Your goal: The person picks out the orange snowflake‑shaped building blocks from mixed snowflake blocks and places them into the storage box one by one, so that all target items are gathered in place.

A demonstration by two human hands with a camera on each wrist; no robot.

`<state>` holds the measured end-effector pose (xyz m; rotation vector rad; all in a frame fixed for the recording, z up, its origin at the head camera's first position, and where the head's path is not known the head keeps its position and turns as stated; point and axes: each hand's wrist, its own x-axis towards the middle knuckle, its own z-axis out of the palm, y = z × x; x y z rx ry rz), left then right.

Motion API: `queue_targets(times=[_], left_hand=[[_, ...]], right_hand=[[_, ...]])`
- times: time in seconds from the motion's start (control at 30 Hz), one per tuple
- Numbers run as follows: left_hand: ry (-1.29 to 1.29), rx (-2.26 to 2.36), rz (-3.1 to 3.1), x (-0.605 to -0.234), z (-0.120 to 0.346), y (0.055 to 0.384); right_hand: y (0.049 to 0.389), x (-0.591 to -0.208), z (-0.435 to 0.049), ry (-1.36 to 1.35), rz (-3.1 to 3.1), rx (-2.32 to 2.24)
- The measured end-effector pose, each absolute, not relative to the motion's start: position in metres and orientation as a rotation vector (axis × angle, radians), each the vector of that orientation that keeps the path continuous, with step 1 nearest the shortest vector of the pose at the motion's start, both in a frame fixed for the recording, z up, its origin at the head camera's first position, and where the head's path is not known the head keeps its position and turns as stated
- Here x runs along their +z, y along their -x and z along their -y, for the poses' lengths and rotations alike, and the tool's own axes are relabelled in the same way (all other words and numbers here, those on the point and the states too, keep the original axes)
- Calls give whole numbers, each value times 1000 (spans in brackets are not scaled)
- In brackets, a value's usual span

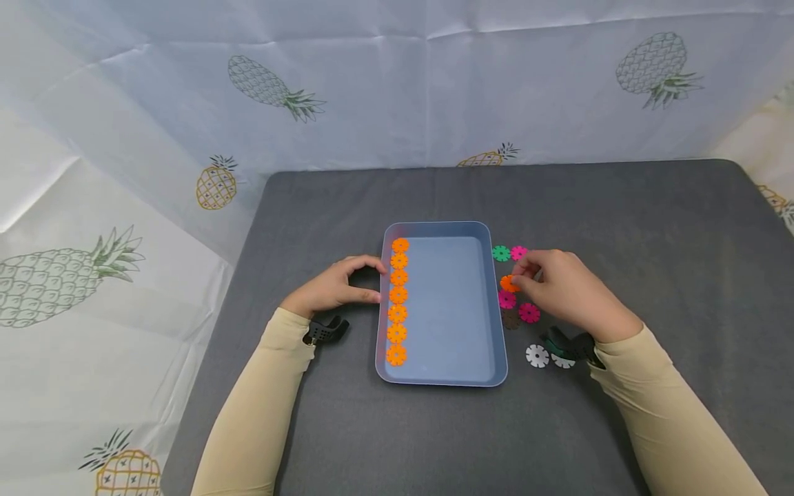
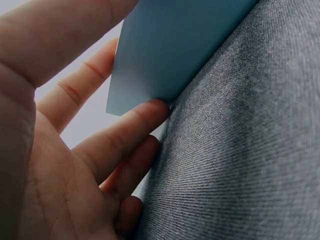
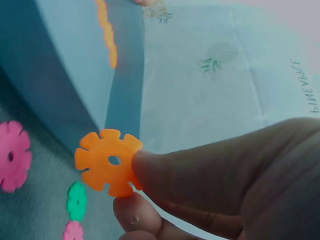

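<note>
Between thumb and fingertips my right hand [image 1: 561,284] pinches an orange snowflake disc [image 3: 111,162], a flat notched piece with a hole in its centre. That hand is just off the right side of a blue-grey tray [image 1: 449,310]. Inside the tray, several orange discs [image 1: 398,294] form a straight column along the left wall. My left hand [image 1: 338,286] touches the tray's left rim, thumb and fingers spread apart. In the left wrist view its fingertips [image 2: 157,107] meet the tray's outer wall near the cloth.
Right of the tray lie a green disc [image 1: 501,253], several pink discs [image 1: 529,313], a brown disc [image 1: 511,319] and white discs [image 1: 537,356], one partly under the right wrist strap. A grey cloth covers the table [image 1: 347,441]. Behind hangs a pineapple-print sheet [image 1: 384,103].
</note>
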<state>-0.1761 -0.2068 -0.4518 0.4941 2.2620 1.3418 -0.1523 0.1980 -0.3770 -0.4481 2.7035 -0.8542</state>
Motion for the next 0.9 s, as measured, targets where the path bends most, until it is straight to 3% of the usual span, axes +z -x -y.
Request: queue_targets(times=[0.9], left_hand=[[-500,1320,-2286,-450,208,176]], right_hand=[[176,-370,-153,396,-2608,-988]])
